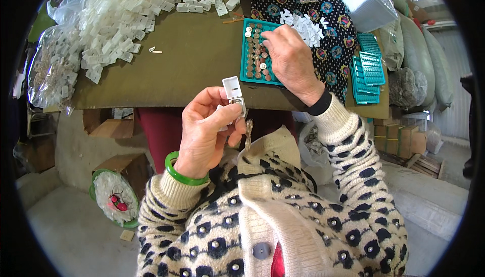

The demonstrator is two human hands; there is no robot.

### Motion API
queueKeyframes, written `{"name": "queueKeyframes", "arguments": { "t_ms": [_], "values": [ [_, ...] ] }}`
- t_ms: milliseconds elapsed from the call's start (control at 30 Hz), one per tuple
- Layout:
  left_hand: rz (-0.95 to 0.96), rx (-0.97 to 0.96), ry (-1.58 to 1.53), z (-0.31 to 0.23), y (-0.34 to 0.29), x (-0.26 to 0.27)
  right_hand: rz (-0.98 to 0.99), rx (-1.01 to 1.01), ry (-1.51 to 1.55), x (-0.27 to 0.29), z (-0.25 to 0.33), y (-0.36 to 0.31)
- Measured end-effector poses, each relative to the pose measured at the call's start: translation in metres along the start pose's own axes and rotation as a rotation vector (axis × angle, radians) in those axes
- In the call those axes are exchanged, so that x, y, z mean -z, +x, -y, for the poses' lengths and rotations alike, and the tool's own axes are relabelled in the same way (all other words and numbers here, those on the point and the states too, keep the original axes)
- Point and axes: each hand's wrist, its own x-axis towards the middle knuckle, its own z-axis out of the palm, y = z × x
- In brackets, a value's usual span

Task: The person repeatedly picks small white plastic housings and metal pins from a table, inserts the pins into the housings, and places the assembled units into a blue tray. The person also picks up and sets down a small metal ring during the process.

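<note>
Fingers of the left hand point(201, 124) are closed round a small white box point(235, 95) at mid-frame, thumb across its lower part, its raised lid point(231, 84) clear above the fingertips. Toward upper centre, the right hand point(291, 57) bends its fingers over a green tray point(243, 57); whether they grip anything, I cannot tell. Farther off, white cases point(113, 21) heap at upper left.
</note>
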Motion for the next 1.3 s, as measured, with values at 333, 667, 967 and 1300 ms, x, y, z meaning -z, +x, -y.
{"name": "queueKeyframes", "arguments": {
  "t_ms": [333, 667, 967, 1300],
  "values": [
    [0.077, 0.013, -0.074, -0.006, 0.010, 0.008, 0.110, 0.090, -0.008, 0.001, -0.016, -0.001],
    [0.048, -0.009, -0.093, -0.003, 0.013, 0.011, 0.038, -0.065, 0.494, 0.036, 0.049, -0.005],
    [0.056, -0.020, -0.133, 0.006, 0.006, 0.008, -0.119, 0.098, 0.389, 0.033, 0.069, -0.015],
    [0.053, -0.054, -0.120, 0.012, -0.003, 0.005, -0.104, 0.179, 0.404, 0.035, 0.075, -0.023]
  ]
}}
